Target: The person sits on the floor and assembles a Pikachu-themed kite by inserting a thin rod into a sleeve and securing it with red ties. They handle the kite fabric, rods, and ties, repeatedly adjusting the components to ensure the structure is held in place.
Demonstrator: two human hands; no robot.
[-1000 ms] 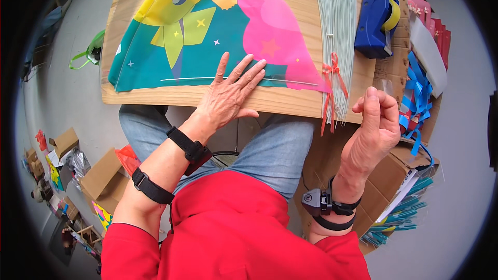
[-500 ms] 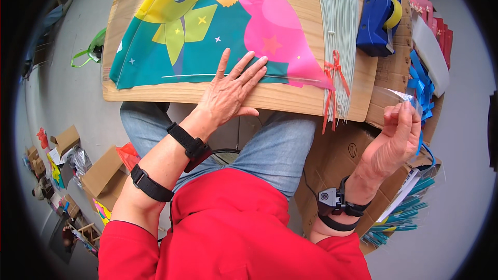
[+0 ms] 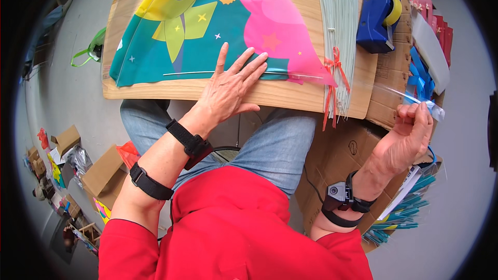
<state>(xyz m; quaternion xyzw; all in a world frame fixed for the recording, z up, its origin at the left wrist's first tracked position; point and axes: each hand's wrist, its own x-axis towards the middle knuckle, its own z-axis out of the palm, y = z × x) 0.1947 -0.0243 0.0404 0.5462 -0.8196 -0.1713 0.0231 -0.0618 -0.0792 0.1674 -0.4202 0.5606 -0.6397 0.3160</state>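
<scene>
A colourful printed plastic sheet in teal, pink and yellow lies on the wooden board before me. My left hand rests flat on its near edge, fingers spread. Under those fingers runs a thin white rod along the edge; the hand hides part of it. Off to the right, beyond the board, my right hand is closed in a pinch on a clear plastic strip. The strip stretches back toward the sheet's pink corner; whether it joins the sheet I cannot tell.
A bundle of thin white rods tied with red ribbon lies at the board's right side. Beside it stands a blue tape dispenser on a cardboard box. Blue ribbons hang past the box. Open cartons stand on the floor at left.
My right hand has moved outward to the right, pulling the clear strip longer and tauter. The sheet's pink corner has shifted slightly right. My left hand stays nearly in place.
</scene>
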